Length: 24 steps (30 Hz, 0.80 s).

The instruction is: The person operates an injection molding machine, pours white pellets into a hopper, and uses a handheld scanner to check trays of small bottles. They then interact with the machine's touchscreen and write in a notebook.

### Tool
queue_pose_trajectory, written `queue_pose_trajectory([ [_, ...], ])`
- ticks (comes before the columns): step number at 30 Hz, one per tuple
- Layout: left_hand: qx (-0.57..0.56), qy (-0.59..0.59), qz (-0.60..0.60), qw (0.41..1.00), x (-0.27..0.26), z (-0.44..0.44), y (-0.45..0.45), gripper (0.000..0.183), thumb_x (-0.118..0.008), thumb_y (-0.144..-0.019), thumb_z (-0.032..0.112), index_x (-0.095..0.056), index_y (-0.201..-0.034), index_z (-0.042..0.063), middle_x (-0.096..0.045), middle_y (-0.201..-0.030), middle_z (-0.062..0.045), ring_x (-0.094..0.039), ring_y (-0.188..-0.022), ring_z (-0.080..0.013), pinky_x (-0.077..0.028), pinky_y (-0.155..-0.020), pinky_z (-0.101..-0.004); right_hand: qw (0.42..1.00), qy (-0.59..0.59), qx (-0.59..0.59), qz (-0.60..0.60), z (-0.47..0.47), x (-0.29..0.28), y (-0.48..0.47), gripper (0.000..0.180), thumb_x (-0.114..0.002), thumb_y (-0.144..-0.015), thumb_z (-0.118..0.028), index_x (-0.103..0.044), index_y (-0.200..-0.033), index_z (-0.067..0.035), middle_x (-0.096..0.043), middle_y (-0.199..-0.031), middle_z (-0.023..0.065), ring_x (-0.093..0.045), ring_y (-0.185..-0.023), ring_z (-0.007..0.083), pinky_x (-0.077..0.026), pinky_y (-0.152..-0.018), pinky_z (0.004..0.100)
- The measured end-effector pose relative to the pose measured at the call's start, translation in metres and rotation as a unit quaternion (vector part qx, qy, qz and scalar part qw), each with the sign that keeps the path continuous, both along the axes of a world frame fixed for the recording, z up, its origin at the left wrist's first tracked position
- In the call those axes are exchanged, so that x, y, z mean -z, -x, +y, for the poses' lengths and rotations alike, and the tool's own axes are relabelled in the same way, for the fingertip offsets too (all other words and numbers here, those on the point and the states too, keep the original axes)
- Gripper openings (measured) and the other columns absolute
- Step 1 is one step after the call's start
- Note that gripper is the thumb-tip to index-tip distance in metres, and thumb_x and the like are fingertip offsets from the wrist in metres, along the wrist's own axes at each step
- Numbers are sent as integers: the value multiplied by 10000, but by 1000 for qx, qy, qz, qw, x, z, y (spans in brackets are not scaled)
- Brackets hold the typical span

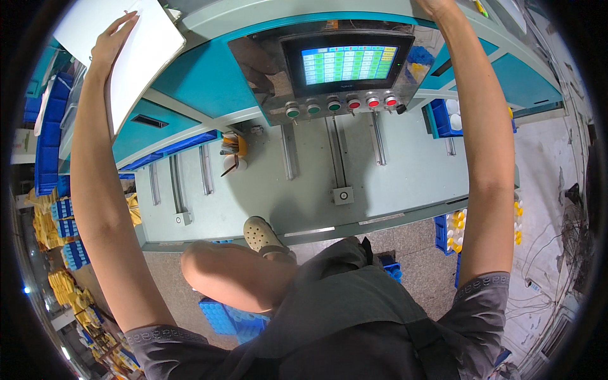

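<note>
My left hand (113,42) is at the upper left, over a stack of large white sheets (147,52). Its fingertips are on or just above the top sheet, and I cannot tell whether they grip it. At the top edge only the wrist and a bit of my right hand (433,4) show; its fingers are cut off, so what they touch is hidden. Between my arms a lit touchscreen (349,65) with a coloured grid is set in a shiny metal panel. Below it run green push buttons (334,106) and red push buttons (373,102).
Under the teal machine housing (199,85), a pale base plate (313,204) carries metal rails (288,152). A white cup (235,165) and a yellow container (241,145) stand there. Blue bins (446,116) hold white round pieces. One foot in a beige clog (259,232) rests at the plate's front edge.
</note>
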<state>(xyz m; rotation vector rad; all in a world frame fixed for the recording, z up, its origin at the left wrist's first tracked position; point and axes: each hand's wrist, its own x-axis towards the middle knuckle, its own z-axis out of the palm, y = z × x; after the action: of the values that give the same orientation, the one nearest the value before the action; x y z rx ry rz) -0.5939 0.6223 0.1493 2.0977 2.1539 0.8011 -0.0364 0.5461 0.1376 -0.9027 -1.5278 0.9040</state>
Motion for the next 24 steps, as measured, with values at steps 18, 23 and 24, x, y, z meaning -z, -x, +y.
queue_pose_trajectory([
  [18,7,4,-9,1000,1,2,2,582,-578,-800,702,-655,-1267,361,-677,-1208,-105,-699,-985,-237,-514,-916,-363,1000,6,-3,21,4,1,-2,197,-580,-944,-189,-653,-877,-19,-594,-734,23,-523,-662,98,-401,-632,235],
  [23,-11,9,4,1000,0,2,1,588,-565,-799,708,-650,-1271,369,-678,-1208,-103,-698,-992,-244,-514,-916,-380,1000,-6,-1,17,5,2,-2,195,-582,-943,-188,-654,-873,-20,-593,-726,21,-522,-654,99,-397,-622,234],
  [24,-2,-7,8,1000,0,1,0,574,-573,-815,692,-657,-1269,350,-688,-1163,-104,-693,-938,-219,-511,-861,-350,1000,-6,-2,16,5,2,-2,195,-581,-943,-188,-654,-872,-21,-593,-727,20,-521,-652,99,-397,-620,234],
])
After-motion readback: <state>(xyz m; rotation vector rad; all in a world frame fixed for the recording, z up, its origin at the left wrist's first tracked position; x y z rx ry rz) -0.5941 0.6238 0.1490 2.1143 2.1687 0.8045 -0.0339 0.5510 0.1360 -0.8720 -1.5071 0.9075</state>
